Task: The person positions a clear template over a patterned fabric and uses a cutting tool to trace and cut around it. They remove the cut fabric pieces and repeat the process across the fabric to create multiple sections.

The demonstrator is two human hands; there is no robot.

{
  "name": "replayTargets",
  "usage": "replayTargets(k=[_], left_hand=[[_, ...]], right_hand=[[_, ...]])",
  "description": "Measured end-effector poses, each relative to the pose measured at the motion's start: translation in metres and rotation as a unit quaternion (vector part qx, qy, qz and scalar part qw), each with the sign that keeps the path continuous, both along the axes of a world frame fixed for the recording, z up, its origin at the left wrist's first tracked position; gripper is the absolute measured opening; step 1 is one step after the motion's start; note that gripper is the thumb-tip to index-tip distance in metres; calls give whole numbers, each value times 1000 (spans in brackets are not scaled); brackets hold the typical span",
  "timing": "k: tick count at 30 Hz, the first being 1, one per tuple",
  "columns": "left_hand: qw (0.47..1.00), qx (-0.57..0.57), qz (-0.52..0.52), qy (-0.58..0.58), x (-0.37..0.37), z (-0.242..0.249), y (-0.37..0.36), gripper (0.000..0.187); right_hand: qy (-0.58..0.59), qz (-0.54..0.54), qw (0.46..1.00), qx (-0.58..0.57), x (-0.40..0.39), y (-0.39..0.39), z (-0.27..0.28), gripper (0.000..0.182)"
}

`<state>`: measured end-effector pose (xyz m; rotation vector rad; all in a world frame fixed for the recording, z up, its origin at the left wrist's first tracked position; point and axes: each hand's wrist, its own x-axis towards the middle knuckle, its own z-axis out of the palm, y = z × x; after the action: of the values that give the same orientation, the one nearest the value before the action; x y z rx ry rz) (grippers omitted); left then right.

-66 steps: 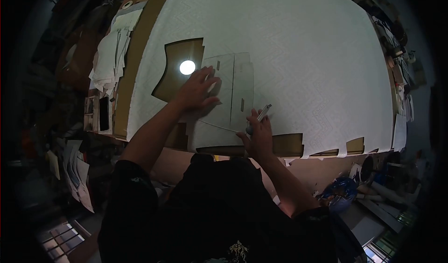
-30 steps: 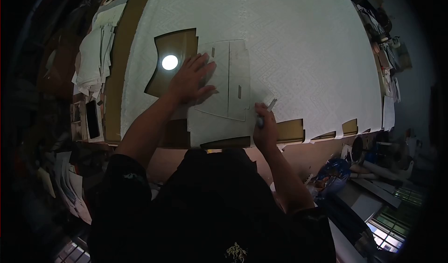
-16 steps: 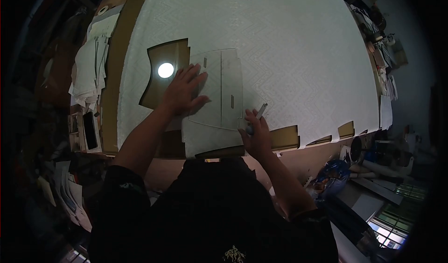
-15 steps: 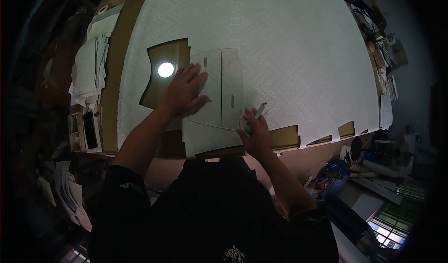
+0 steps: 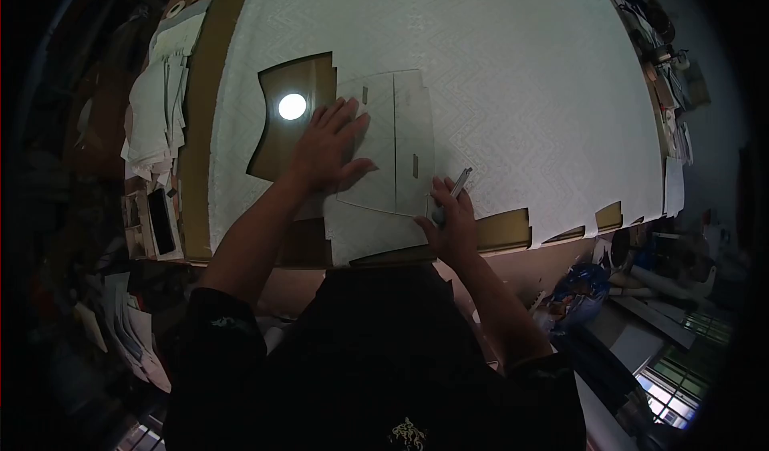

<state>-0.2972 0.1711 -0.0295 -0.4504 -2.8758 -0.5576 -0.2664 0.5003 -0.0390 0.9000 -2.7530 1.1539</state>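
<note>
A pale pattern template [image 5: 412,122], with a long dark centre line and two small slots, lies flat on the white patterned fabric [image 5: 513,74]. My left hand [image 5: 330,146] rests on the template's left part, palm down, fingers spread. At the template's lower right corner, my right hand [image 5: 455,223] is closed around a slim silver tool [image 5: 460,182] that looks like a utility knife; one end points up and away. The tip near the fabric is hidden by my fingers. Left of the template, a curved cut-out [image 5: 276,142] shows the brown tabletop.
Paper patterns [image 5: 156,110] are stacked along the left edge, with a dark phone [image 5: 160,220] below them. More cut-outs [image 5: 505,231] run along the fabric's near edge. Tools and papers [image 5: 669,106] line the right edge. A blue plastic bundle [image 5: 581,283] sits below the table.
The view has shifted slightly, so the table appears a little higher and further right. Both hands keep about the same places on the template, and the tool stays in my right hand.
</note>
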Motion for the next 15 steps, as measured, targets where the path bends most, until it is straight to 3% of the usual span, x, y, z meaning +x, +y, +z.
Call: replayTargets(k=[15], left_hand=[[1000,-18,-10,-2,-8,-5,-5,86]], right_hand=[[17,10,1000,10,-4,2,4,56]])
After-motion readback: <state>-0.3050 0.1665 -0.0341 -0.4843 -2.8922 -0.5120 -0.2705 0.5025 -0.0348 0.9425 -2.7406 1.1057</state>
